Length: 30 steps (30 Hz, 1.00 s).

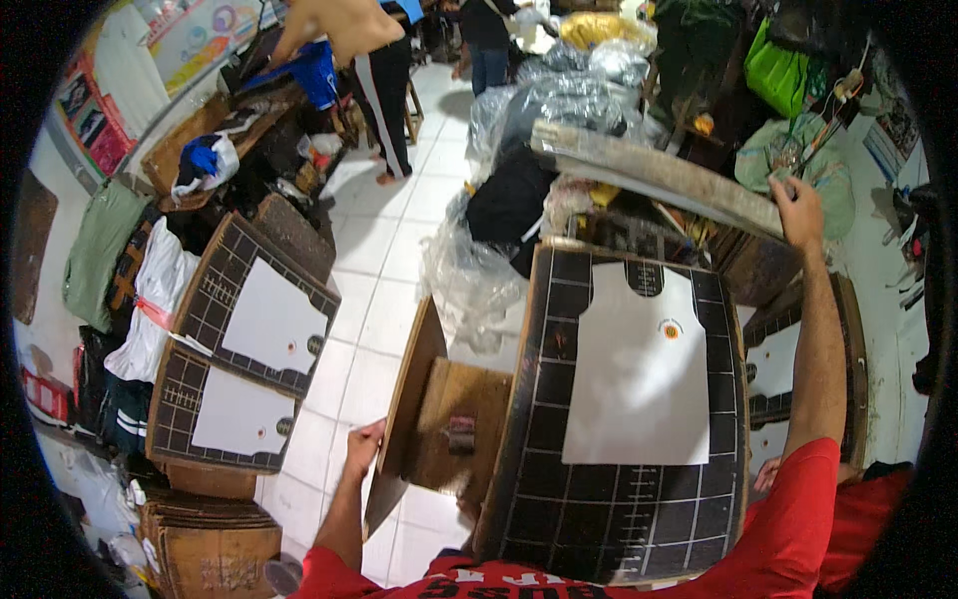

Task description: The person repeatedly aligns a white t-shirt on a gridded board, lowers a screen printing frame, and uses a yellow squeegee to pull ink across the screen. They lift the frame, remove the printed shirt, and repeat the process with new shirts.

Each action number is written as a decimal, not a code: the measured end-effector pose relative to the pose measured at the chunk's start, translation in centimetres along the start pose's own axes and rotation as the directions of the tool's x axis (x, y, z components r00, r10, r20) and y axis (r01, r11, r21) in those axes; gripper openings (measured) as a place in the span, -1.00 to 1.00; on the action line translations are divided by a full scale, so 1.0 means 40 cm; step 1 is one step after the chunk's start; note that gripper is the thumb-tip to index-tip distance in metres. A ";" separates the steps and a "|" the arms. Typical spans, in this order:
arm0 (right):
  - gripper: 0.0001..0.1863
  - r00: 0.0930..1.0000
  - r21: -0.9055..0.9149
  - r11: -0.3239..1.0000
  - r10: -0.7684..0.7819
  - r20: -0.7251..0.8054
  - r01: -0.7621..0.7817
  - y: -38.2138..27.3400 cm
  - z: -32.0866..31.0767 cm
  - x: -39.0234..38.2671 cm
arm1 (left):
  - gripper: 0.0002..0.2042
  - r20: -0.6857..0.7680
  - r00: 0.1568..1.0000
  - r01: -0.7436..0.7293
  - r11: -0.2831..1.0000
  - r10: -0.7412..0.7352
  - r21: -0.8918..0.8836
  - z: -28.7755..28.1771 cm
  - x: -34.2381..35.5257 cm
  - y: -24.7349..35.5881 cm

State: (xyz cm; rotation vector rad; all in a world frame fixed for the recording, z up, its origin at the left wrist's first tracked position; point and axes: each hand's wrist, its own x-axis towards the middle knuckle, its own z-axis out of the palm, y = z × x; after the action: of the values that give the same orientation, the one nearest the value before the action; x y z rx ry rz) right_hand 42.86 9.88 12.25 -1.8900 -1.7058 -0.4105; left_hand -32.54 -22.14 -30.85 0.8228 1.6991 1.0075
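A black gridded board (549,419) lies in front of me with a white sleeveless shirt (639,369) spread flat on it; the shirt has a small round orange mark on the chest. My right hand (796,208) is raised at the far right and grips the edge of a long wooden-framed screen (649,170), which is tilted up over the far end of the board. My left hand (364,444) holds the edge of a brown wooden panel (404,399) beside the board's left side.
Two more gridded boards with white shirts (274,319) (239,414) stand at the left. Clear plastic bags (469,280) and dark bundles lie on the white tiled floor. Other people stand at the far end. Cardboard boxes (210,539) sit at lower left.
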 end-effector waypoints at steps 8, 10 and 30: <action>-0.27 0.988 -0.043 0.990 0.140 0.072 -0.137 -0.041 -0.029 -0.003 | -0.54 -0.249 0.803 -0.312 0.738 0.541 0.598 0.076 -0.058 0.092; -0.29 0.993 -0.034 0.993 0.117 0.028 -0.116 -0.047 -0.028 -0.013 | -0.52 -0.316 0.854 -0.274 0.874 0.413 0.402 0.068 -0.059 0.089; -0.32 0.999 0.047 0.999 0.024 0.038 -0.026 -0.072 -0.050 -0.021 | -0.77 0.003 0.285 -0.555 0.162 0.959 0.816 0.152 -0.722 0.580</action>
State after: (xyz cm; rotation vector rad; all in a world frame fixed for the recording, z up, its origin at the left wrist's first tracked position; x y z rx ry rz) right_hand 40.17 8.12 13.95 -1.8937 -1.6988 -0.3238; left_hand -16.07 -35.65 0.08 2.4264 2.1581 1.3836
